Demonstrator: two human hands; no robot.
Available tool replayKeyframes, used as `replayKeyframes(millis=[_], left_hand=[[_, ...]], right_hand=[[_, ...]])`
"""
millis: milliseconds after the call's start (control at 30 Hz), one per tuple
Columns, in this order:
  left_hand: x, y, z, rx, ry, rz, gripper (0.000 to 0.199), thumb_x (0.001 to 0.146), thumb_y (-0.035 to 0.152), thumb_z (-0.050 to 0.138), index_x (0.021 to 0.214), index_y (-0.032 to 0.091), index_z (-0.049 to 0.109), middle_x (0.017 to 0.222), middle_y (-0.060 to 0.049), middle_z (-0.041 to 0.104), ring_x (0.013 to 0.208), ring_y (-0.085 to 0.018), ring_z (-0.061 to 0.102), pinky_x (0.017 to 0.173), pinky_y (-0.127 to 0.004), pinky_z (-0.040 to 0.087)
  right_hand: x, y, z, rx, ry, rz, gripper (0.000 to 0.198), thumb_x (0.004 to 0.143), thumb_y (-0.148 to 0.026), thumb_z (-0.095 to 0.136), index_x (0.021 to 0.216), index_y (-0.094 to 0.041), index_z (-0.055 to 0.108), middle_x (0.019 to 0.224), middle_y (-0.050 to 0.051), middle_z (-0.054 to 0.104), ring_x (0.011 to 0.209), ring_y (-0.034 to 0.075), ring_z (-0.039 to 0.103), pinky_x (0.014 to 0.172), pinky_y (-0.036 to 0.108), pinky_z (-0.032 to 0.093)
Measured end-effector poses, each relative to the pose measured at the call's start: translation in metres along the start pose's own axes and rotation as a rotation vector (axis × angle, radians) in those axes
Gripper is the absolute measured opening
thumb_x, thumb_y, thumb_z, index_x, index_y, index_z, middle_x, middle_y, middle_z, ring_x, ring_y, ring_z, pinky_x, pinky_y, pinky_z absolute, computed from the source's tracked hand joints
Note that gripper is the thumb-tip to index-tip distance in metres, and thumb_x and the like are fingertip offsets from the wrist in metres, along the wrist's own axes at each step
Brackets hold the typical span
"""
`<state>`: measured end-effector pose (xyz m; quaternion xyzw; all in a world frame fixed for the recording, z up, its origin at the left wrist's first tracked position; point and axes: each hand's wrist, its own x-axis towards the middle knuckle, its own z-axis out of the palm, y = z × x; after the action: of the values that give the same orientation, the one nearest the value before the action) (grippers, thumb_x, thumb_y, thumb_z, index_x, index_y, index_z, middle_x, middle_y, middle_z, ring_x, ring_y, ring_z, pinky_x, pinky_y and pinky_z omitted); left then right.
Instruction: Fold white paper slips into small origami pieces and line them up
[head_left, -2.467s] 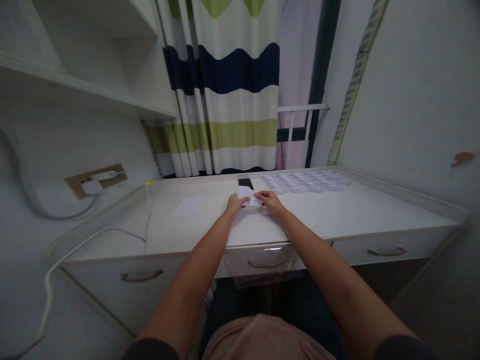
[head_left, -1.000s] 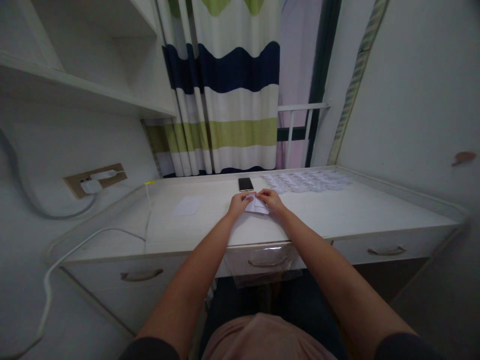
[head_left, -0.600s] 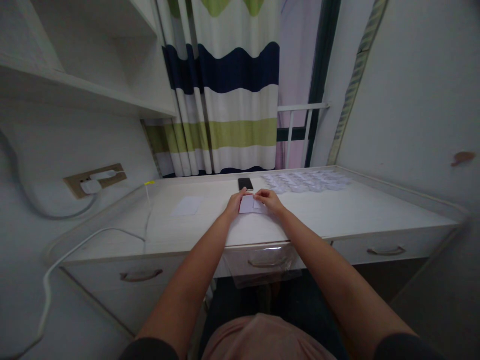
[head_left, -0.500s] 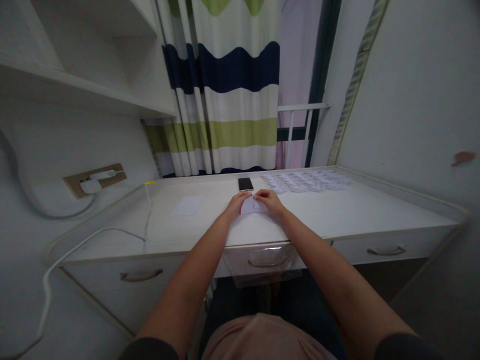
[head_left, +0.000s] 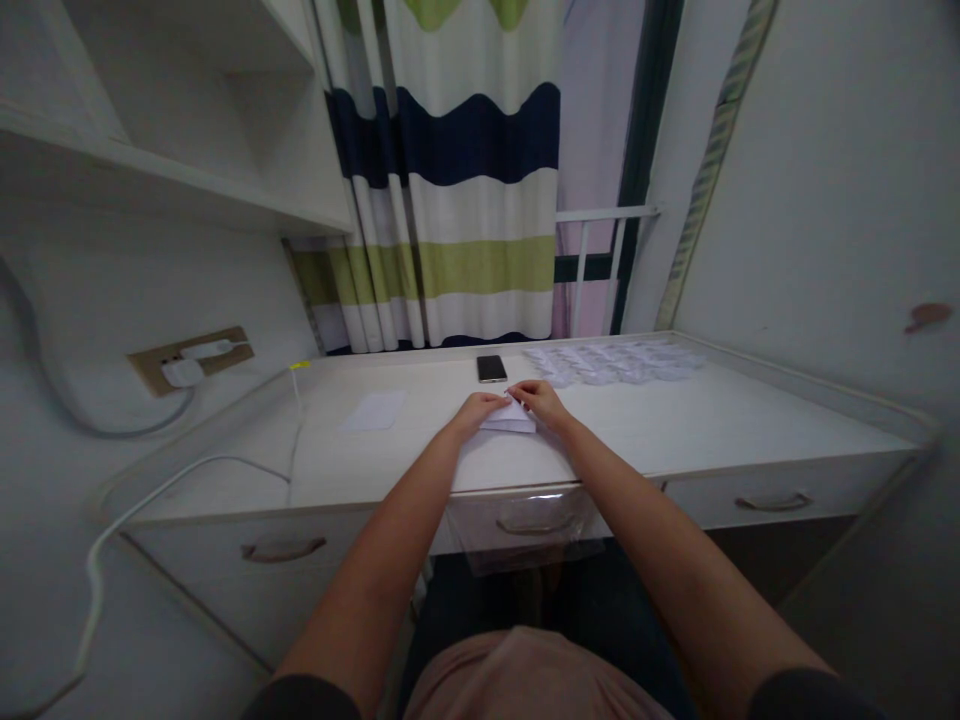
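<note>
A small folded piece of white paper (head_left: 511, 416) rests on the white desk in front of me, its upper part coming to a point between my hands. My left hand (head_left: 480, 408) grips its left side near the top, thumb and fingers closed on it. The fingers of my right hand (head_left: 541, 400) pinch the paper at its upper right. Just beyond my hands lies a black phone (head_left: 492, 369). To the left, a flat stack of white paper sheets (head_left: 376, 411) lies on the desk.
Rows of folded white paper pieces (head_left: 615, 362) cover the desk's back right. A white cable (head_left: 202, 460) runs over the left side from near the wall socket (head_left: 191, 360). A clear plastic bag (head_left: 517, 530) hangs over the middle drawer. Striped curtains (head_left: 480, 220) hang behind.
The paper's top has been folded inward to a point. My left hand has shifted slightly right and down, closer to my right hand.
</note>
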<state>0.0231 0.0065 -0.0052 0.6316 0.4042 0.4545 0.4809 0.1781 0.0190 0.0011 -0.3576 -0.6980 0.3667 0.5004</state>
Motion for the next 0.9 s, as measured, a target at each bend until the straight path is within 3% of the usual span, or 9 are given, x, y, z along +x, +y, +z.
replayKeyframes(millis=[467,667,900], left_hand=[[-0.0063,0.0068,0.0017,0.011,0.006,-0.036,0.033,0.049,0.043,0.074,0.059,0.013,0.062,0.053,0.002,0.054,0.051,-0.009,0.042,0.05,-0.023,0.025],[-0.0045,0.0068,0.0021,0.076,0.037,-0.015,0.034,0.047,0.041,0.075,0.052,0.013,0.058,0.047,0.005,0.047,0.048,-0.006,0.034,0.05,-0.023,0.022],[-0.0028,0.0037,0.001,0.105,0.039,-0.011,0.035,0.048,0.044,0.073,0.057,0.012,0.061,0.048,0.004,0.047,0.05,-0.008,0.037,0.051,-0.023,0.021]], right_hand=[[0.0012,-0.0006,0.0043,-0.022,-0.001,0.006,0.038,0.058,-0.052,0.061,0.055,-0.014,0.058,0.046,-0.003,0.045,0.048,0.009,0.037,0.047,0.024,0.027],[0.0001,-0.003,0.0039,-0.009,-0.026,0.014,0.034,0.056,-0.047,0.065,0.058,-0.013,0.062,0.048,-0.001,0.05,0.05,0.01,0.039,0.047,0.024,0.026],[-0.0011,-0.0043,0.0057,0.014,-0.03,0.018,0.032,0.058,-0.045,0.064,0.057,-0.013,0.062,0.049,-0.001,0.051,0.051,0.01,0.041,0.049,0.024,0.029]])
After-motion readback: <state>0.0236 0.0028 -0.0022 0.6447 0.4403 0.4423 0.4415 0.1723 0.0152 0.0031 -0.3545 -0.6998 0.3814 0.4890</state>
